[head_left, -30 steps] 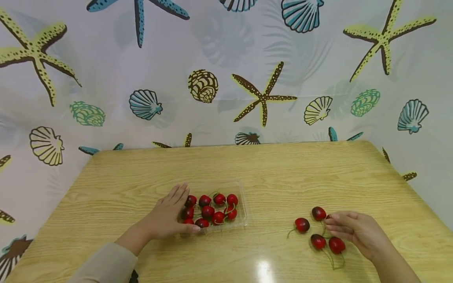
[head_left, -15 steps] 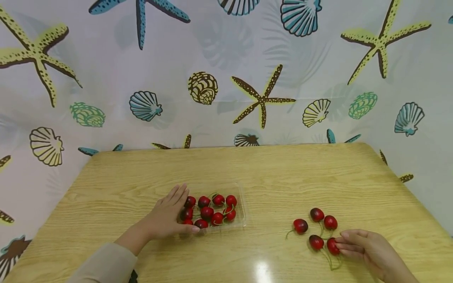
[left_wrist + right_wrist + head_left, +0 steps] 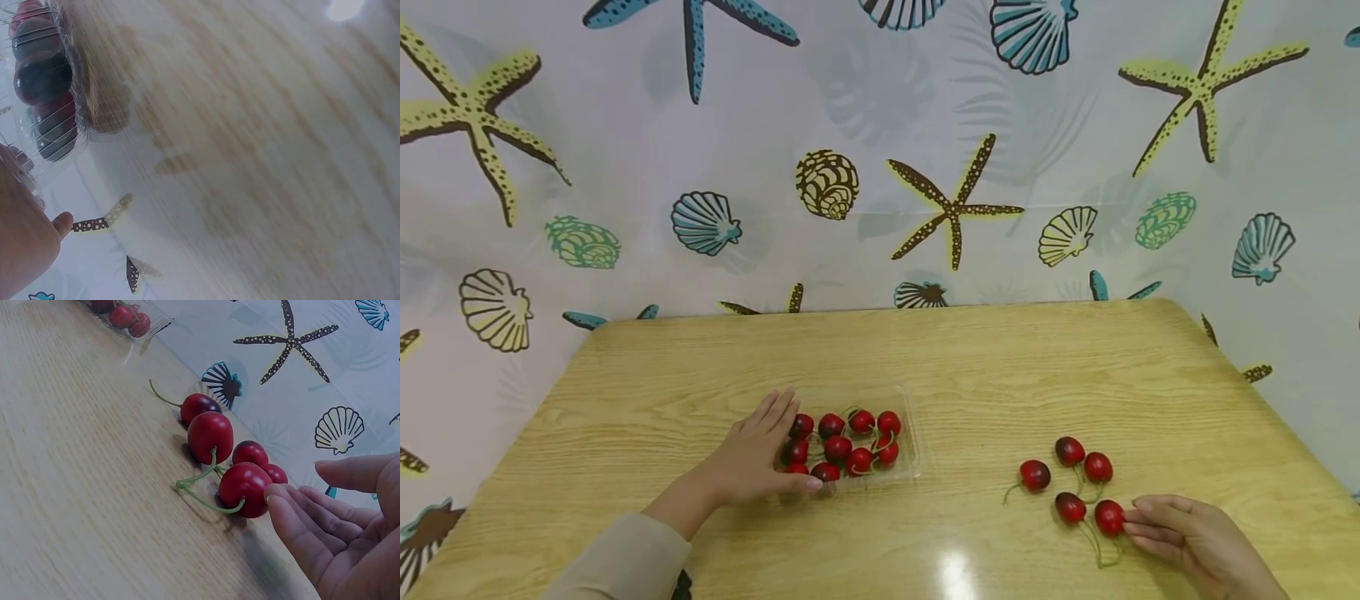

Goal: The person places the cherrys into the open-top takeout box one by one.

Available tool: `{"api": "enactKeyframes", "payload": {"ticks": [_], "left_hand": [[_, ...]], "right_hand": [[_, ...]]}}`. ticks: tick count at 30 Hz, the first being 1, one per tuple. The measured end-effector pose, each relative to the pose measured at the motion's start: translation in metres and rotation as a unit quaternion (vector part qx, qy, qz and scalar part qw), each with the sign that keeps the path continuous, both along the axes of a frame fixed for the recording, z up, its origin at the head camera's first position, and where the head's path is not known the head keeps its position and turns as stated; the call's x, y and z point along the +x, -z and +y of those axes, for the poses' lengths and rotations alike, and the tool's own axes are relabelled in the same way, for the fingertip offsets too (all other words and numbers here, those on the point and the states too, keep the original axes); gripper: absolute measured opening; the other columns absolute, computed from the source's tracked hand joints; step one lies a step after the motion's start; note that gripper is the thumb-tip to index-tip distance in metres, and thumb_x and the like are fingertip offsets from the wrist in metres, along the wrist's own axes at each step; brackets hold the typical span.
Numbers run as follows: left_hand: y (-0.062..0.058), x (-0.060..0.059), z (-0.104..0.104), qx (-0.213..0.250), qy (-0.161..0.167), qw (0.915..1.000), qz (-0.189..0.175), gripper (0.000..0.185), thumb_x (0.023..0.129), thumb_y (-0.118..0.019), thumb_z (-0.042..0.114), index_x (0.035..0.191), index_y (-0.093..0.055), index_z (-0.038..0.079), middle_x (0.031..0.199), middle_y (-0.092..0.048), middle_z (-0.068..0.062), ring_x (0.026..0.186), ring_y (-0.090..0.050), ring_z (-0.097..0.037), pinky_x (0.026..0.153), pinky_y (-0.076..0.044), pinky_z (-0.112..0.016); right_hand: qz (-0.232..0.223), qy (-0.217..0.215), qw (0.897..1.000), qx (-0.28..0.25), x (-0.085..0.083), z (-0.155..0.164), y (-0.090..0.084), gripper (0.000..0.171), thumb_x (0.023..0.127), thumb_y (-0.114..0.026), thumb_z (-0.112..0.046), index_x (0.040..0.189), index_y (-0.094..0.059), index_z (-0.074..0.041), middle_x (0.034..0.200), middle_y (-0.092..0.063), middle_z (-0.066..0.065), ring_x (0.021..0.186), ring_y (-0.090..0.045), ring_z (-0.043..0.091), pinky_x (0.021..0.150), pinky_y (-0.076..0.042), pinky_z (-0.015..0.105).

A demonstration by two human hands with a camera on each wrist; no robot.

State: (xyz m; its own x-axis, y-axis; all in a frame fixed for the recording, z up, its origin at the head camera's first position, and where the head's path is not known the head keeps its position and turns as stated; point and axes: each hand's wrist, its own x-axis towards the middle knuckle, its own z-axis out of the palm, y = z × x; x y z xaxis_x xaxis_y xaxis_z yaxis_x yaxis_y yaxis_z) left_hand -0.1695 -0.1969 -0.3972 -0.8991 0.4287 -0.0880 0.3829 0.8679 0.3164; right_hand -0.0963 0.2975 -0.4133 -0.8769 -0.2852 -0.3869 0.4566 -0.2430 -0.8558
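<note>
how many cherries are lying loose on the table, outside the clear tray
5. One sits leftmost, two at the back, one in front, and one touching the right hand's fingertips. None seem hidden.

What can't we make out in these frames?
- Left wrist view: motion-blurred; cherries smeared behind the ribbed clear tray, count unreadable; left hand cut off by the edge.
- Head view: left hand covers the tray's left side.
- Right hand: fingertips at the nearest cherry; contact or grip unclear.
</note>
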Motion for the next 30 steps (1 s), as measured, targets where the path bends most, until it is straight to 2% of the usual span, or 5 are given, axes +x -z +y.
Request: {"api": "enactKeyframes", "payload": {"ticks": [6,12,21,26,30], "left_hand": [[-0.001,0.000,-0.001,0.001,-0.001,1.0000,-0.004,0.107,0.066,-0.044,0.073,0.138,-0.010,0.002,0.144,-0.001,-0.011,0.129,0.003,-0.029,0.092,-0.011,-0.060],[-0.002,0.000,0.000,0.001,0.000,1.0000,-0.007,0.107,0.066,-0.044,0.073,0.139,-0.008,0.003,0.144,0.001,-0.010,0.129,0.004,-0.029,0.092,-0.012,-0.061],[-0.003,0.000,0.000,0.001,-0.001,1.0000,-0.003,0.107,0.067,-0.044,0.072,0.138,-0.010,0.001,0.144,0.001,-0.010,0.129,0.004,-0.029,0.091,-0.012,-0.061],[-0.003,0.000,0.001,0.002,-0.001,1.0000,0.001,0.107,0.066,-0.046,0.072,0.138,-0.011,0.001,0.144,-0.001,-0.010,0.129,0.002,-0.029,0.090,-0.013,-0.062],[-0.002,0.001,0.001,0.001,0.001,1.0000,0.004,0.107,0.066,-0.046,0.072,0.138,-0.011,0.001,0.143,-0.001,-0.011,0.129,0.001,-0.029,0.090,-0.014,-0.062]], "right_hand": [[-0.007,0.000,1.000,0.027,0.001,0.001,0.003,0.012,0.087,-0.053,-0.013,0.091,-0.061,-0.005,0.089,-0.061,0.006,0.085,-0.059,0.017,0.079,-0.044,0.031],[-0.019,-0.015,0.997,0.074,0.003,0.000,0.008,0.024,0.082,-0.060,-0.016,0.096,-0.058,0.003,0.089,-0.061,0.008,0.085,-0.059,0.019,0.079,-0.044,0.033],[-0.013,-0.056,0.992,0.111,0.004,-0.002,0.008,0.028,0.087,-0.051,-0.015,0.101,-0.055,0.010,0.091,-0.061,0.008,0.086,-0.059,0.021,0.077,-0.045,0.034],[-0.008,-0.064,0.989,0.131,0.004,-0.008,0.007,0.033,0.085,-0.056,-0.019,0.102,-0.055,0.010,0.092,-0.061,0.006,0.086,-0.059,0.020,0.077,-0.045,0.033],[-0.011,-0.060,0.988,0.143,0.004,-0.014,0.009,0.030,0.084,-0.056,-0.017,0.100,-0.056,0.009,0.090,-0.061,0.006,0.084,-0.059,0.019,0.076,-0.046,0.032]]}}
